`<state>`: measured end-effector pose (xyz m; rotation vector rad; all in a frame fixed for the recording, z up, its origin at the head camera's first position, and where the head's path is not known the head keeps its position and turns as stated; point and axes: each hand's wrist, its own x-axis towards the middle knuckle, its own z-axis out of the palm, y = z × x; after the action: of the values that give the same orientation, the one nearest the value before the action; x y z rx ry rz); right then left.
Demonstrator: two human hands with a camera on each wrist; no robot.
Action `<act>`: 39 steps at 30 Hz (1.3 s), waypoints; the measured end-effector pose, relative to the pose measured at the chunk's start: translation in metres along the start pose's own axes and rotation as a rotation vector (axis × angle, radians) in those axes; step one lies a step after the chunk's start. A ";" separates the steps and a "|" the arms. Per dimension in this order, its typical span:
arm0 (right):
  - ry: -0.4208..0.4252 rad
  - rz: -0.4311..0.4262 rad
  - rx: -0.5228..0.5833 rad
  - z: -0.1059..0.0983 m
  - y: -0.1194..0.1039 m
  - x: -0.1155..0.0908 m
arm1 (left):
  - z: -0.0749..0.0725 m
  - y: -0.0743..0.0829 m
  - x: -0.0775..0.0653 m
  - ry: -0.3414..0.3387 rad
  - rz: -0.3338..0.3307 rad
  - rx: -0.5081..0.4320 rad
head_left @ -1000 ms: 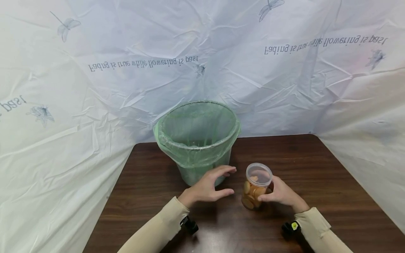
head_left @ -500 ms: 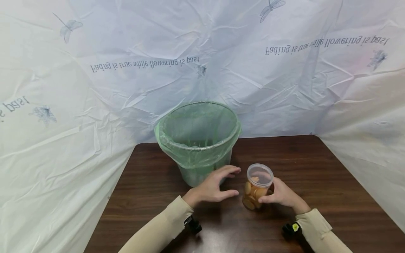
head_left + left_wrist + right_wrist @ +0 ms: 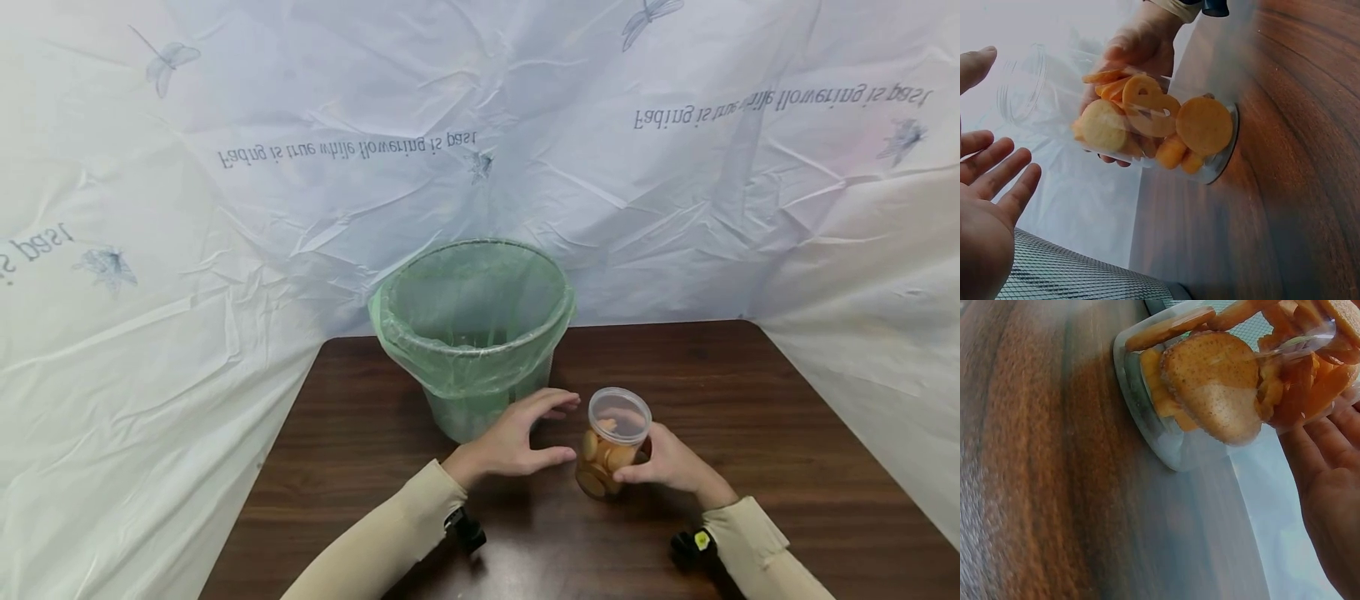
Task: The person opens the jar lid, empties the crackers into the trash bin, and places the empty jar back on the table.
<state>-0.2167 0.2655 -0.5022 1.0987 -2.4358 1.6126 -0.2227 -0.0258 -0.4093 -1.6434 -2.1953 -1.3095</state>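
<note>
A clear plastic jar part filled with round orange-brown cookies stands slightly tilted over the table. My right hand grips it from the right side, with the thumb in front and the other fingers mostly hidden behind. My left hand is on the jar's other side, its fingers and thumb spread apart and holding nothing. The left wrist view shows a gap between the left fingertips and the jar. Inside are heart-shaped and round cookies, several of them reaching about halfway up.
Behind the left hand stands a mesh bin lined with a green plastic bag. The dark wooden table has its far edge against a white printed curtain, which also hangs along both sides.
My left hand has moved right, closer to the jar, with its fingers still spread. The right hand keeps its grip, and the jar stays nearly in place.
</note>
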 end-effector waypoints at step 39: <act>-0.007 0.072 0.003 -0.001 0.006 -0.003 | 0.035 -0.045 0.006 0.007 -0.033 -0.036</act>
<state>-0.2180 0.2691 -0.5079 1.0303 -2.5064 1.6352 -0.2484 0.0006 -0.4537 -1.6192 -2.2166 -1.3693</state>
